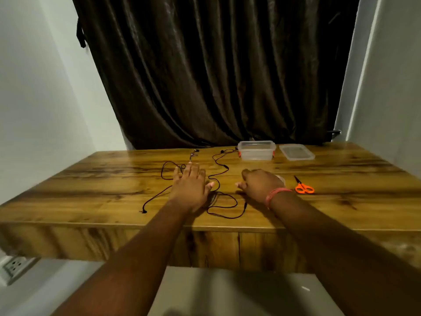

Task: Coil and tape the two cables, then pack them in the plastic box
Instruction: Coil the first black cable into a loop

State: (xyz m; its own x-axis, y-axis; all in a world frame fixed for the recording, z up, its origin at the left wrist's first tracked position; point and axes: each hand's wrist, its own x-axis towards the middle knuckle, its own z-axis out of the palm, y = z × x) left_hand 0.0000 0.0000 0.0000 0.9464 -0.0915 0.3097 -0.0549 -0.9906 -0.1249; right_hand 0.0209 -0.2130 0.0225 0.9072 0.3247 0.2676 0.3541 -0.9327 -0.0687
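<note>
Two bare forearms are seen, with no sleeves worn on either. The right hand [259,185] is marked by a thin pink-orange wristband [276,194] at the wrist. Nothing is worn on the left hand [190,184].

A wooden table [341,179] is standing against a dark curtain [216,76] that is hanging in deep folds between pale walls [34,99]. Orange-handled scissors [304,187] are lying closed on the table's right part, blades pointing away. A white socket [14,265] is sitting on the wall at lower left, below the table edge.
</note>
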